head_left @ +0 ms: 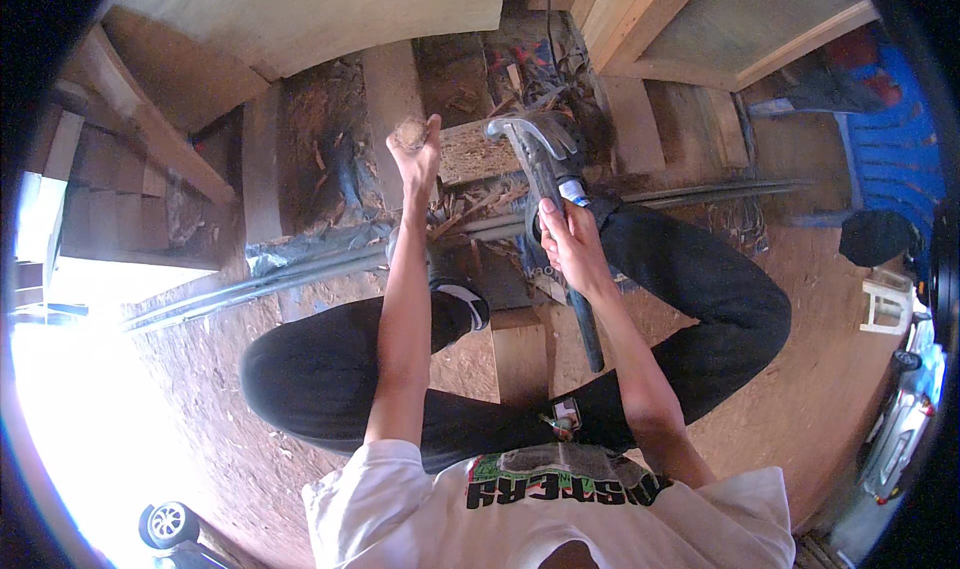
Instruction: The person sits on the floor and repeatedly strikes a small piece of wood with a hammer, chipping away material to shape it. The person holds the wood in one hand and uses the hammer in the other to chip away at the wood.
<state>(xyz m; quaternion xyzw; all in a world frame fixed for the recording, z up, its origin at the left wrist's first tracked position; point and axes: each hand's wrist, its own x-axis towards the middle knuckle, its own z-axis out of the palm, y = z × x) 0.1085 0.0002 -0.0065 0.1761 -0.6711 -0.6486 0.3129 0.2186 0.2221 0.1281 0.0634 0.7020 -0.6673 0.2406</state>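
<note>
Here's the right hand (pixel 572 241), clamped around the dark handle of a claw hammer (pixel 543 172), out in front of the body between the knees. Over to its left the left hand (pixel 416 152) is curled in a fist around a pale, round-topped piece (pixel 411 131), top showing above the fingers. The 2 hands are well apart, and a rough board (pixel 478 155) shows between them, wood chips (pixel 466 207) scattered about.

Now the danger! Should the hammer come across to that round top, a slightly off-line swing looks likely to catch the thumb or knuckles, because the top is small and the fingers sit right around it. A loose wrist could roll the head and bring the claws round instead of the face. And the butt hangs close to the right thigh (pixel 690 279), so a low backswing might knock it.

Which way does it all point? The hammer's long axis runs from the head, away from the body, down and slightly rightward to the butt, aimed back toward the lap. Its head lies crosswise, prongs curving to the right. The pale piece shows nearly end-on, top toward the camera; its lower length is hidden, so its exact tilt I can't call.
</note>
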